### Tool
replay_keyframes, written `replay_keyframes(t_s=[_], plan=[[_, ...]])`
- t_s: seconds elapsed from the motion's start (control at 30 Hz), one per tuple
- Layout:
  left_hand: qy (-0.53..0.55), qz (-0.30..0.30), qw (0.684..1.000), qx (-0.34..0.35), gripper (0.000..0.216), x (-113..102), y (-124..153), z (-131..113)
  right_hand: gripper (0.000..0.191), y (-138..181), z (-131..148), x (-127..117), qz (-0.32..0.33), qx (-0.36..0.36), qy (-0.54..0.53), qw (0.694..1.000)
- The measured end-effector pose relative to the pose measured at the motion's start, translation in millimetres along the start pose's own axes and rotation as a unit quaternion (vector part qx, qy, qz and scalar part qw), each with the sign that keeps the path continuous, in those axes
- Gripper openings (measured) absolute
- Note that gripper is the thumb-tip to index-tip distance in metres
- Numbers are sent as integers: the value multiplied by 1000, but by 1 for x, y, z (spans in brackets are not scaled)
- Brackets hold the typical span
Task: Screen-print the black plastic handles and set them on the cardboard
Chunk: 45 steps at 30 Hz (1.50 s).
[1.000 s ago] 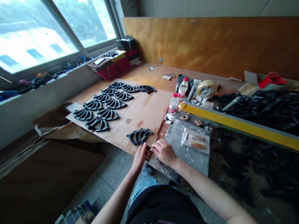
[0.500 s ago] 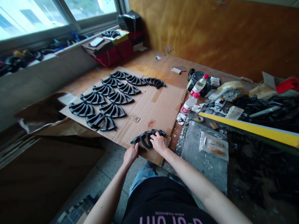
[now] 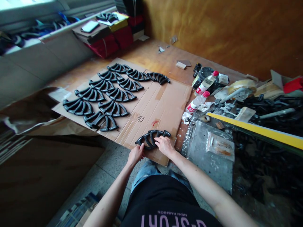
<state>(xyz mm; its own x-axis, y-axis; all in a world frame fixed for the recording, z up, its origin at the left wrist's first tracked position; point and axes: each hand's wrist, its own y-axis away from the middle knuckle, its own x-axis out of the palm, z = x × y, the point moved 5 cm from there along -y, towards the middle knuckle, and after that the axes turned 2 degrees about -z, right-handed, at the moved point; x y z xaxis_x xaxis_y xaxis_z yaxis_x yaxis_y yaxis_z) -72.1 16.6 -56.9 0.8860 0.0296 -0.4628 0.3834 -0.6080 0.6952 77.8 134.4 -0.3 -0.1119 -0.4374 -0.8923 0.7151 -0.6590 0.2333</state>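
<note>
My left hand (image 3: 136, 154) has its fingers curled in, and its thumb touches the left end of a small fan of black curved pieces (image 3: 151, 136); I cannot tell if it pinches them or just leans there. My right hand (image 3: 165, 145) has its fingers a bit bent, with the tips on the same fan, right of its middle; it hides part of the fan, so I cannot tell if it grips a piece. The fan lies near the front edge of a big flat cardboard sheet (image 3: 163, 105), right in front of me; the sheet lies on the wooden counter (image 3: 151, 52) and sticks out past its edge.

Over to the left on the cardboard, more black fans (image 3: 101, 85) lie close together in rows; a red mark (image 3: 155, 122) is just behind my fan. To the right, past the cardboard, are two bottles with red caps, a near bottle (image 3: 198, 101) and a far bottle (image 3: 207, 82), and both lean in my view; a black tub (image 3: 203, 76) is just behind them. A grey board (image 3: 199, 160) is to the right of my right arm, with a clear bag (image 3: 221, 145) on it; a yellow bar (image 3: 258, 127) runs along behind, and loose black parts (image 3: 272, 102) are heaped past it.
</note>
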Motion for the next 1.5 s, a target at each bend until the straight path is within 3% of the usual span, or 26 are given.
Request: replay_keyframes(t_s=[0.2,0.37,0.47,0.57,0.67,0.73,0.8,0.9,1.2,1.4,1.5], plan=[[5,0,1000,-3,52,3,-4,5,32,20,-15,-2,-30,-1,-9,999],[-12,-11,1000,0,50,-3,-11,-1,24,19,-5,7,-23,-47,-54,997],[-39,-52,998,14,46,-15,-10,-10,23,17,-2,9,-27,-55,-85,995],[-73,-134,988,24,41,-25,4,-15,25,23,-3,5,-30,-63,-93,993],[-123,-235,955,134,35,-21,26,-26,28,27,-5,-2,-41,-47,-68,996],[-171,-259,919,241,33,-8,36,-38,31,26,-4,-5,-40,-38,-51,997],[-216,-254,901,278,37,5,37,-44,34,23,-3,-4,-30,-30,-38,998],[-242,-255,905,240,39,11,27,-48,34,18,-2,-1,-17,-13,-24,999],[-221,-268,907,240,37,0,17,-53,31,9,9,-5,-22,-23,-11,999],[-233,-251,896,283,37,-5,10,-49,32,-7,30,-12,-31,-48,-13,998],[-191,-239,903,303,39,-7,7,-43,33,-10,38,-14,-21,-57,-12,998]])
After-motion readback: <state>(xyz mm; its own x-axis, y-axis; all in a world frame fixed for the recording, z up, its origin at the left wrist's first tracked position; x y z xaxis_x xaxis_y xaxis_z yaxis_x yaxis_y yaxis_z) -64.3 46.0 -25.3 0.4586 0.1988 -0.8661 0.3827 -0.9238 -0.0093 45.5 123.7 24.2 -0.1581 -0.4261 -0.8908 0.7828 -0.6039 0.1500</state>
